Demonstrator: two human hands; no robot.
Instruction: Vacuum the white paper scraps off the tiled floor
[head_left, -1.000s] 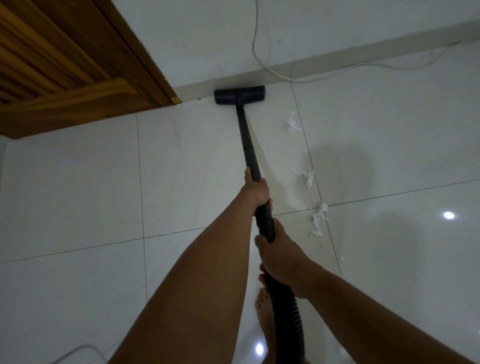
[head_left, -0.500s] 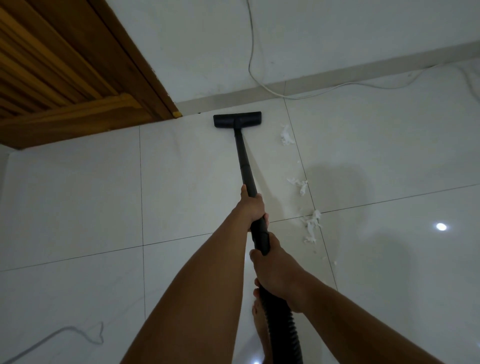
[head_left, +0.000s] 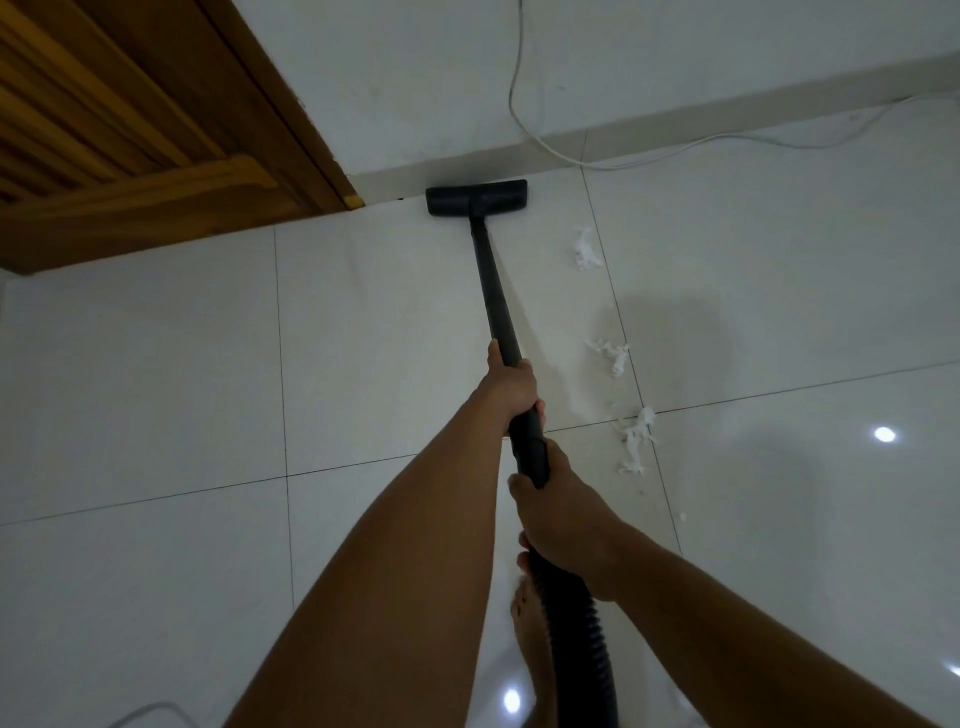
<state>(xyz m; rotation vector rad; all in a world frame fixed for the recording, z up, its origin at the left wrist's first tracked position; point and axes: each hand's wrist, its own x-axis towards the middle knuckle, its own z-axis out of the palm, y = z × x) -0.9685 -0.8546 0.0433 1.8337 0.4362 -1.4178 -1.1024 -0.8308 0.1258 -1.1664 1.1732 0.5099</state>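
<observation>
Underfoot, the tiled floor (head_left: 156, 389) is made of large, glossy, off-white squares split by thin dark grout lines, and it throws back a few bright light spots (head_left: 884, 434). A pale wall (head_left: 415, 78) closes the far side, with a plain skirting (head_left: 675, 130) along its foot. At the upper left stands a slatted wooden door (head_left: 104, 130) in a brown frame. A thin white cable (head_left: 519, 104) hangs down the wall and trails off to the right along the floor by the skirting.

The paper scraps (head_left: 613, 356) — torn, crumpled and bright white — lie in three small clusters strung along a grout line to the right of the vacuum's wand (head_left: 493, 291): one near the skirting, one midway, one at a tile corner (with a few tiny flecks nearer the person). None touches the vacuum.

The black floor head (head_left: 476, 197) sits flat on the tile, up against the skirting, just right of the door frame. The left hand (head_left: 511, 387) has its grip wrapped round the straight black wand, with a thumb or finger stretched up along it. The right hand (head_left: 558, 519), nearer the body, has its grip closed where the wand meets the ribbed hose (head_left: 576, 623). A bare foot (head_left: 527, 623) shows beside the hose.
</observation>
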